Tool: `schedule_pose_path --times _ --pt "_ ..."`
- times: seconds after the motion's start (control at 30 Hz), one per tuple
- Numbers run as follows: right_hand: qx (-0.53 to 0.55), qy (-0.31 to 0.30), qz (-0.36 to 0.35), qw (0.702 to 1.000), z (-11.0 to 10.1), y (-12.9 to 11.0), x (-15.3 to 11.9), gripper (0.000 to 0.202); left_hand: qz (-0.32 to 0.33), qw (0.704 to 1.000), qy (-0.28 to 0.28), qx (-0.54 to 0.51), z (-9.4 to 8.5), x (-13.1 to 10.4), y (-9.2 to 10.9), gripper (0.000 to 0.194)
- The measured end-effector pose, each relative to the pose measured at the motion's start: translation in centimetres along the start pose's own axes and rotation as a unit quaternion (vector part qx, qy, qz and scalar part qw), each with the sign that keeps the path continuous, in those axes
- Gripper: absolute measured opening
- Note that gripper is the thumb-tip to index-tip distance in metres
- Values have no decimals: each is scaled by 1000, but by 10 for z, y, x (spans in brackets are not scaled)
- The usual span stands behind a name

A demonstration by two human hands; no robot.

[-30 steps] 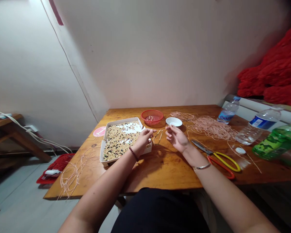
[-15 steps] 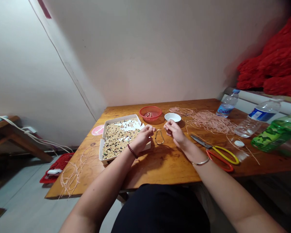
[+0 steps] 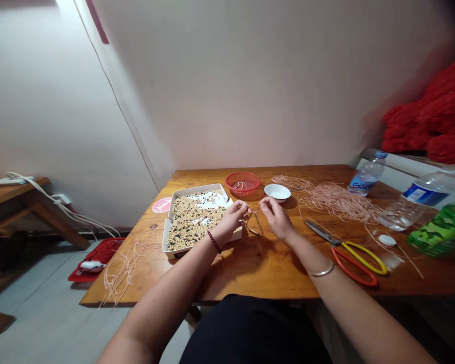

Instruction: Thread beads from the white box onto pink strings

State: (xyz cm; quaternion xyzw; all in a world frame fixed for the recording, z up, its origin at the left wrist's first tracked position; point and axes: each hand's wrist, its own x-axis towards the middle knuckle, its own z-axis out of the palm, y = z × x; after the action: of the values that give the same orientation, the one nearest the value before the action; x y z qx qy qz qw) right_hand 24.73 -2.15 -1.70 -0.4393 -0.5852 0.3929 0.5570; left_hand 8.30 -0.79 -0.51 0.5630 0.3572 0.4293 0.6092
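Note:
My left hand (image 3: pixel 234 216), with a dark bead bracelet on the wrist, is closed in a pinch on the end of a beaded string (image 3: pixel 255 232), which hangs in a loop over the table. Just to its right, my right hand (image 3: pixel 276 215), wearing a silver bangle, has its thumb and fingertips pressed together; whatever they hold is too small to make out. A white box (image 3: pixel 195 190) full of tan and dark beads lies left of my hands, partly behind the left one.
Behind my hands stand a red basket (image 3: pixel 243 183) and a white bowl (image 3: pixel 277 192). Pink cord (image 3: pixel 331 201), scissors (image 3: pixel 345 247), a white cap (image 3: pixel 387 240) and bottles (image 3: pixel 367 174) lie or stand to the right. More cord (image 3: pixel 123 265) lies at the left edge.
The view has shifted, so the table sits slightly lower and further right. The beaded loop has swung from hanging upright to a slant, and the hands are slightly closer together.

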Motion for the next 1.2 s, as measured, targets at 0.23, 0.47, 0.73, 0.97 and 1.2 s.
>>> schedule_pose_path --times 0.23,0.47,0.73,0.97,1.2 --pt "-351 8 -158 923 1 15 -4 32 22 998 -51 5 4 -4 -1 39" --pt "-172 -58 -125 975 -1 21 1 44 89 982 -154 70 3 -5 1 43" --pt "-35 -114 -50 992 6 19 2 45 47 993 -101 36 -2 -6 3 41" --pt "185 -130 125 966 6 17 2 45 25 997 -16 -68 -5 3 -4 38" --pt "331 -148 239 901 6 19 1 32 -13 993 64 -103 -6 9 -13 38"
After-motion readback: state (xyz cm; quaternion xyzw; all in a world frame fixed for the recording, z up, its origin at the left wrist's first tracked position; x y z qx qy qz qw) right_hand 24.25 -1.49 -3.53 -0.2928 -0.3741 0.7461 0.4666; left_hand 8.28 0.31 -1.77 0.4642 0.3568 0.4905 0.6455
